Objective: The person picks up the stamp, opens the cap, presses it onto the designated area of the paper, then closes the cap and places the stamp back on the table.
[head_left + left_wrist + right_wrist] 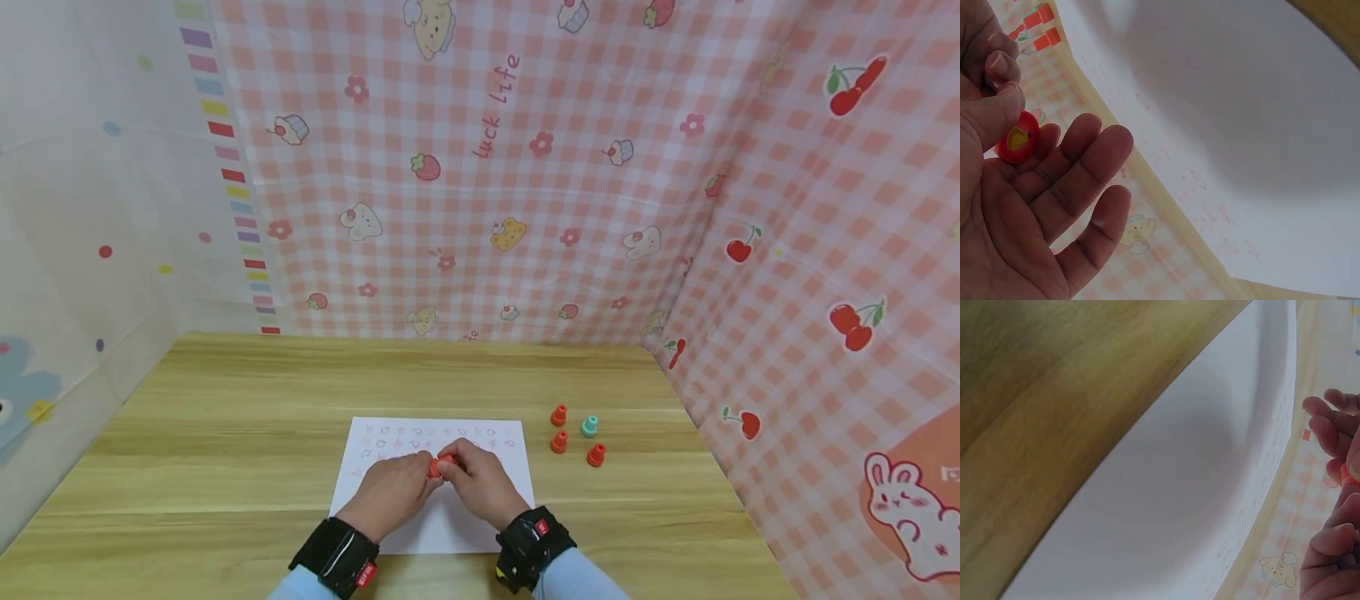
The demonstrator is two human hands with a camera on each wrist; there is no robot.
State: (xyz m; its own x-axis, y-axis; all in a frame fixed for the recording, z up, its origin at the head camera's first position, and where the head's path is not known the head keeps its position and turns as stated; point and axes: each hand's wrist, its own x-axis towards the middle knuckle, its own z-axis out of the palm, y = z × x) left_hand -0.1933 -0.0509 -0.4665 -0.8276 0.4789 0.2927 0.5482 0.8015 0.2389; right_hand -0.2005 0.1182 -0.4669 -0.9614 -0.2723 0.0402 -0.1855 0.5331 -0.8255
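Over the paper, both hands meet at a small red toy stamp (pixel 436 468). My left hand (pixel 392 493) pinches it between thumb and forefinger, its other fingers spread loosely in the left wrist view. From the other side my right hand (pixel 480 490) grips the stamp's red end with thumb and curled fingers. A yellow picture shows on the stamp's round red face (pixel 1020 139) in the left wrist view. Below lies a white sheet of paper (pixel 442 525) with rows of small faint reddish and purple prints near its far edge. Fingers hide much of the stamp.
Right of the paper stand three red stamps, among them a near one (pixel 596 455), and one teal stamp (pixel 589 427). The wooden table (pixel 225 467) ends at a pink checked cloth (pixel 465 192) behind and on the right, with a white cloth (pixel 90 208) on the left.
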